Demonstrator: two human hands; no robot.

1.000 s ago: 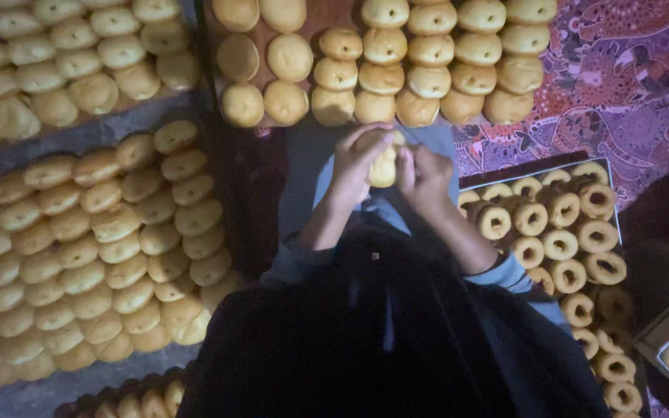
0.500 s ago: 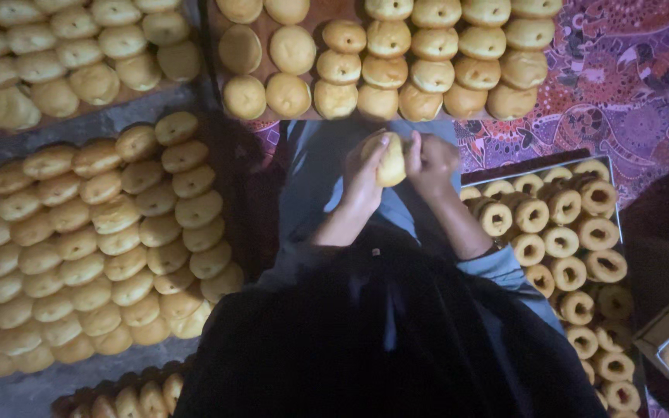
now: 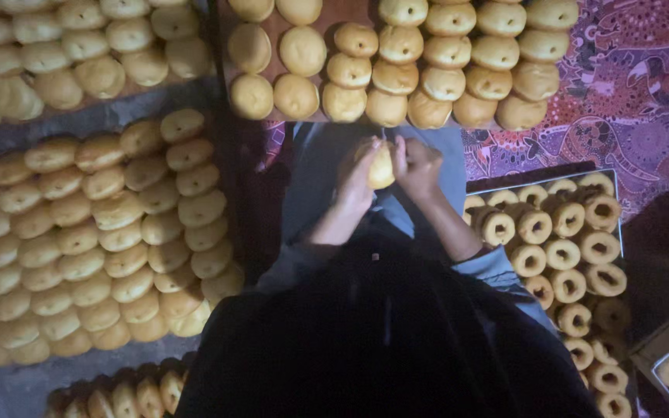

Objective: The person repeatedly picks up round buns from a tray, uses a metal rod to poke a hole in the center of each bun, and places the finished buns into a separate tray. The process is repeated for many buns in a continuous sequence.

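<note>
Left hand [image 3: 356, 179] and right hand [image 3: 418, 166] pinching one dough ball [image 3: 381, 166], just below the near edge of the wooden board [image 3: 327, 17]; ring-filled tray [image 3: 497, 186] close at right.

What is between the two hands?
In the head view, a round yellow dough ball sits between the left hand and the right hand; both hands touch it.

You're working in dim, warm light that falls mostly on the far side; your near body sits in deep shadow, the right edge goes dark, and detail looks soft throughout.
</note>
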